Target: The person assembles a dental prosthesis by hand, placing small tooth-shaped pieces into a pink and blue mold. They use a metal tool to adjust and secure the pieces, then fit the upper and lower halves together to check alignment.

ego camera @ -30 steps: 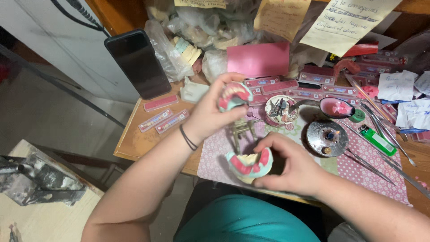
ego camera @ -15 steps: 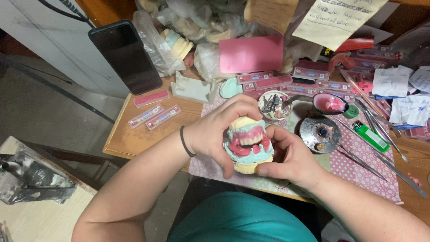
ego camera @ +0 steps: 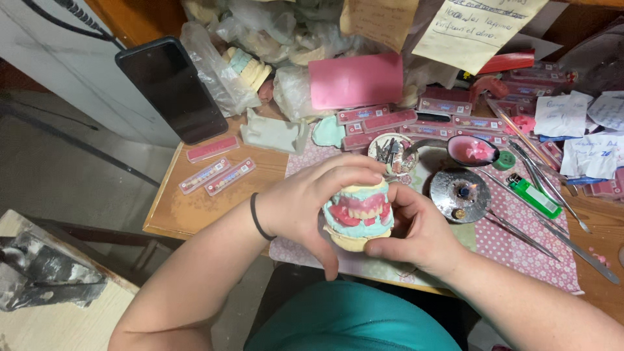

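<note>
A dental model point(ego camera: 359, 214) with pale green and cream plaster halves, pink wax gums and a row of teeth is held closed between both hands above the near edge of the table. My left hand point(ego camera: 305, 205) wraps its left side and top, with a black band on the wrist. My right hand point(ego camera: 416, 227) grips its right side and underside with thumb and fingers.
A patterned pink mat point(ego camera: 520, 240) holds a small lit burner point(ego camera: 460, 195), a green lighter point(ego camera: 528, 192), metal tools point(ego camera: 552, 244) and a dish of pink wax point(ego camera: 472, 149). A black phone point(ego camera: 172, 88), tooth strips point(ego camera: 218, 175), a pink wax sheet point(ego camera: 356, 80), bagged casts and paper notes crowd the back.
My left hand came down from the back of the table with the upper half and set it onto the lower half in my right hand. Both hands now hold the closed model.
</note>
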